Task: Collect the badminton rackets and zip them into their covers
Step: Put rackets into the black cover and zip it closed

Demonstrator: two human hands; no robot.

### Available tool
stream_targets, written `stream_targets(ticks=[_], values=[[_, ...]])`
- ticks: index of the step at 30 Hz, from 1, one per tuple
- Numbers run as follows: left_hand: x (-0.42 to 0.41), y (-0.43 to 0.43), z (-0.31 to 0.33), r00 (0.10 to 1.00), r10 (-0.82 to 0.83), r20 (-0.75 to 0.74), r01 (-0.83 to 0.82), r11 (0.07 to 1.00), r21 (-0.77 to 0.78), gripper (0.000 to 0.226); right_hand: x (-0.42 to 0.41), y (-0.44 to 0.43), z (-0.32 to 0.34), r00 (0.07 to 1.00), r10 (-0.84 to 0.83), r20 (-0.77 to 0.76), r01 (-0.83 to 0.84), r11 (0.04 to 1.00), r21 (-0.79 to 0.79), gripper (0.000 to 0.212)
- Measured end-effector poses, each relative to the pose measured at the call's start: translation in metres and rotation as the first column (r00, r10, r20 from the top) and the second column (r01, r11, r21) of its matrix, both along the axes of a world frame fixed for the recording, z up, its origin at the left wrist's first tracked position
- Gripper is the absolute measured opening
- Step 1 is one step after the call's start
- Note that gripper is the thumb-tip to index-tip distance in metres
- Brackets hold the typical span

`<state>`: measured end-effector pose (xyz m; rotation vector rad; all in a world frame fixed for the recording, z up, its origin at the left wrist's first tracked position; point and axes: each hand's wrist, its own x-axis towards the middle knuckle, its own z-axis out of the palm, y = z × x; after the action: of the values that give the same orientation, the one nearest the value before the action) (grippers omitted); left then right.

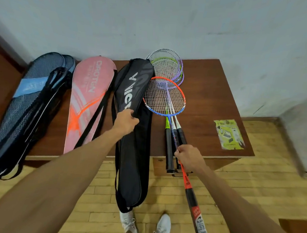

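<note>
Orange racket (pixel 164 97) first: our right hand (pixel 188 158) is curled round its thin shaft just past the front edge of the table (pixel 212 94). Its strung head reaches over the table's right half, and its black-and-red handle hangs out beyond the front edge. Our left hand (pixel 126 121) pinches the black cover (pixel 132 159) near the middle of the table; we cannot make out whether the fingers have a zip pull. That cover lies across the table, its lower half drooping over the front edge. The other rackets (pixel 167 67) lie stacked on the table's right half, heads at the back edge and grips jutting over the front. A pink cover (pixel 86 102) and a blue mesh cover (pixel 25 106) lie on the table's left half. A yellow packet (pixel 229 133) rests near the table's right edge.
</note>
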<state>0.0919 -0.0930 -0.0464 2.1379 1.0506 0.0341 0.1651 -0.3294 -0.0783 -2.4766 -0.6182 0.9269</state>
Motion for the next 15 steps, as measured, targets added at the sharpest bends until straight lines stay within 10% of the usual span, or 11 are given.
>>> stream_targets(ticks=[9, 15], values=[[-0.014, 0.017, -0.008, 0.994, -0.087, 0.067, 0.088, 0.996, -0.02, 0.05, -0.002, 0.056, -0.002, 0.997, 0.082, -0.01, -0.08, 0.99, 0.118, 0.028], [-0.037, 0.039, -0.018, 0.996, -0.033, 0.087, 0.048, 0.983, -0.177, 0.05, -0.005, 0.135, -0.007, 0.985, -0.133, -0.113, 0.16, 0.947, 0.277, 0.019]])
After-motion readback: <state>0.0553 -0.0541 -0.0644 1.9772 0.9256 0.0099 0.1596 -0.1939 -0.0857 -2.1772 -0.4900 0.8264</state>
